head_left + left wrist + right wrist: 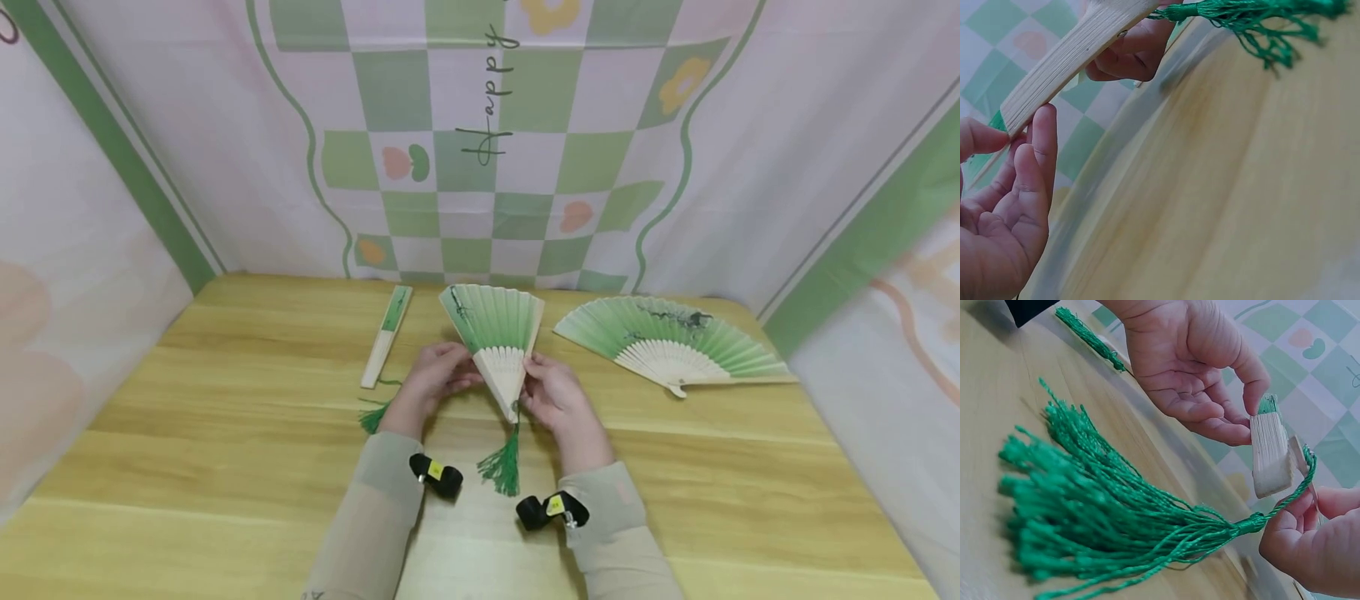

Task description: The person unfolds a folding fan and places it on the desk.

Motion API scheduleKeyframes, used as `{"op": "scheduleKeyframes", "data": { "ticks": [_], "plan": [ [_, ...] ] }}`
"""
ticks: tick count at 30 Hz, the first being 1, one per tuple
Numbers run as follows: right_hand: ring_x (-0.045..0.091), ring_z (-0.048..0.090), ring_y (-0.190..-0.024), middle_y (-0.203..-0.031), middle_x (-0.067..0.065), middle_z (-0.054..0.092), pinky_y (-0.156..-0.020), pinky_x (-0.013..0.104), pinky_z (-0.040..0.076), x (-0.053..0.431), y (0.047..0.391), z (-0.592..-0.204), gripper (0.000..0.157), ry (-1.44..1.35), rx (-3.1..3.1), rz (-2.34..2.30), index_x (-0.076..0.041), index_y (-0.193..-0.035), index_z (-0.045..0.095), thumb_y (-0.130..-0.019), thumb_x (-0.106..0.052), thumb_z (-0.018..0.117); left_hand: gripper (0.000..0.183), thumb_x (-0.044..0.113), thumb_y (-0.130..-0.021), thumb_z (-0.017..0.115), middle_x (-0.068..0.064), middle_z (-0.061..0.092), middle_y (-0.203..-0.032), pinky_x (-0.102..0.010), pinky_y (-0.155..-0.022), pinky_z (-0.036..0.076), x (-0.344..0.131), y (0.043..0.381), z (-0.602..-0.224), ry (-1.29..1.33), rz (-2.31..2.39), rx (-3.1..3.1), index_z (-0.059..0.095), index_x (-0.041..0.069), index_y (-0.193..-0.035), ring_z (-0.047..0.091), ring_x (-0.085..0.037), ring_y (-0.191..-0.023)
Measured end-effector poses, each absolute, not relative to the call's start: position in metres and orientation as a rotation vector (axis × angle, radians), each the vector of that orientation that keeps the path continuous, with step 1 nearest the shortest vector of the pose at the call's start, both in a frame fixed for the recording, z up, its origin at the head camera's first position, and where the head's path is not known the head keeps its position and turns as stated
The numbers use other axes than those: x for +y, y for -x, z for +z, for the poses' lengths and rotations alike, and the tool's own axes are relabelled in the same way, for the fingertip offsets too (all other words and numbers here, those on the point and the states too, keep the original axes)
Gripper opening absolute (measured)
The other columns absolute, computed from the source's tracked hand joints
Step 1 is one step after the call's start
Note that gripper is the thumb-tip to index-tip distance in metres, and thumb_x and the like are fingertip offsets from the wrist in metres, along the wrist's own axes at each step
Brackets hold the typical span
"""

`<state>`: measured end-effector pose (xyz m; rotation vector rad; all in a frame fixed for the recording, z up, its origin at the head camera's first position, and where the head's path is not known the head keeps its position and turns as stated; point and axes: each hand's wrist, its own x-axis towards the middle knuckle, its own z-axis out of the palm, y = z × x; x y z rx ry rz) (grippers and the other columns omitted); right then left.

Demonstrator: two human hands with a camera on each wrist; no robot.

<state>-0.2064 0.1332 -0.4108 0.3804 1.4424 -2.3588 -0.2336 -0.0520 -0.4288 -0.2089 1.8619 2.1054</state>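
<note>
Between both hands is a green folding fan, partly spread, its pale ribs narrowing toward the person. My left hand pinches its left edge between thumb and fingers, where green leaf meets bare ribs. On the opposite side my right hand grips the outer rib, thumb on top. A green tassel hangs on a cord from the fan's pivot end. In the left wrist view the stacked ribs show edge-on, with the left thumb and fingertips at the leaf end.
A fully spread green fan lies on the wooden table at the right. To the left lies a folded fan, its tassel beside the left wrist. A checkered curtain hangs behind the table's back edge.
</note>
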Motion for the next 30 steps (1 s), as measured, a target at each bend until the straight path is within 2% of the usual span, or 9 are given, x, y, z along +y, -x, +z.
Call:
{"op": "scheduleKeyframes", "data": {
  "ticks": [4,8,10,12,17,30],
  "plan": [
    [0.006,0.051,-0.089,-0.101,-0.004,0.056,-0.077,0.016,0.041,0.135,0.206,-0.41,0.044,-0.394,1.405,-2.391,-0.002,-0.151,0.025,-0.108,-0.01,0.03,0.023,0.01,-0.093,0.056,-0.005,0.072,-0.087,-0.019,-0.063,0.055,-0.051,0.234,-0.428,0.224,2.127,1.846,0.067,0.0,-0.111,0.07,-0.012,-0.068],
    [0.007,0.054,-0.089,-0.097,-0.003,0.059,-0.078,0.018,0.043,0.136,0.206,-0.41,0.026,-0.395,1.326,-2.43,-0.008,-0.13,0.043,-0.108,-0.011,0.03,0.022,0.01,-0.094,0.056,-0.004,0.071,-0.086,-0.019,-0.063,0.055,-0.051,0.233,-0.427,0.249,2.16,1.819,0.067,-0.001,-0.11,0.069,-0.012,-0.068],
    [0.009,0.055,-0.088,-0.094,-0.003,0.061,-0.079,0.019,0.043,0.136,0.206,-0.409,0.019,-0.399,1.29,-2.448,-0.01,-0.118,0.046,-0.108,-0.011,0.03,0.023,0.011,-0.094,0.057,-0.005,0.071,-0.087,-0.019,-0.063,0.056,-0.052,0.233,-0.427,0.268,2.176,1.812,0.067,0.0,-0.111,0.069,-0.013,-0.069],
    [0.009,0.056,-0.089,-0.093,-0.003,0.063,-0.081,0.02,0.043,0.136,0.206,-0.409,0.019,-0.391,1.267,-2.455,-0.012,-0.114,0.047,-0.108,-0.012,0.029,0.024,0.012,-0.095,0.057,-0.006,0.071,-0.089,-0.02,-0.064,0.056,-0.053,0.233,-0.427,0.289,2.19,1.806,0.067,0.0,-0.112,0.069,-0.013,-0.07],
    [0.01,0.057,-0.09,-0.093,-0.004,0.064,-0.083,0.021,0.043,0.135,0.205,-0.41,0.018,-0.382,1.251,-2.478,-0.011,-0.113,0.047,-0.108,-0.012,0.03,0.025,0.013,-0.095,0.057,-0.007,0.071,-0.092,-0.02,-0.065,0.056,-0.053,0.233,-0.431,0.313,2.202,1.79,0.067,0.0,-0.114,0.069,-0.014,-0.072],
    [0.009,0.055,-0.088,-0.093,-0.004,0.063,-0.082,0.021,0.043,0.131,0.199,-0.42,0.015,-0.433,1.256,-2.565,-0.011,-0.11,0.047,-0.107,-0.011,0.033,0.025,0.017,-0.096,0.059,-0.002,0.07,-0.083,-0.018,-0.06,0.053,-0.058,0.23,-0.436,0.325,2.202,1.792,0.069,0.002,-0.113,0.07,-0.013,-0.07]
  ]
}}
